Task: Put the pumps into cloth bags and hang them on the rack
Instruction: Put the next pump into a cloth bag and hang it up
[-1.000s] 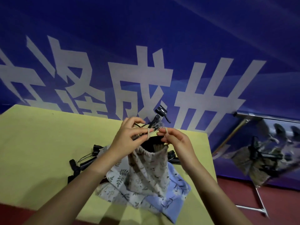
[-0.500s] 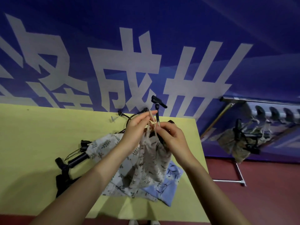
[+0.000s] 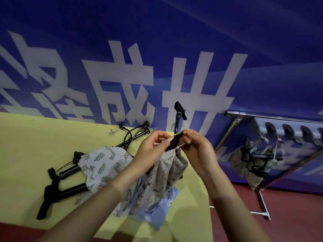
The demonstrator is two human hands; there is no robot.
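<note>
Both hands pinched on drawstrings — left hand (image 3: pixel 153 145), right hand (image 3: pixel 195 145) — cinching the cloth bag (image 3: pixel 167 172) mouth so the pump (image 3: pixel 178 117) stays put.

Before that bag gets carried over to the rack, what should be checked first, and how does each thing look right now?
1. Pump inside the grey leaf-print bag: ok for the body, but its handle sticks out above the mouth.
2. Both hands on the bag's mouth: ok, left hand and right hand pinch it from either side.
3. Drawstring pulled tight: cannot tell, fingers cover it.
4. Bag lifted off the yellow table: not ok, its bottom appears to rest on the other cloth bags.
5. Rack has free room: ok, bare bar left of the hung bags.
</note>
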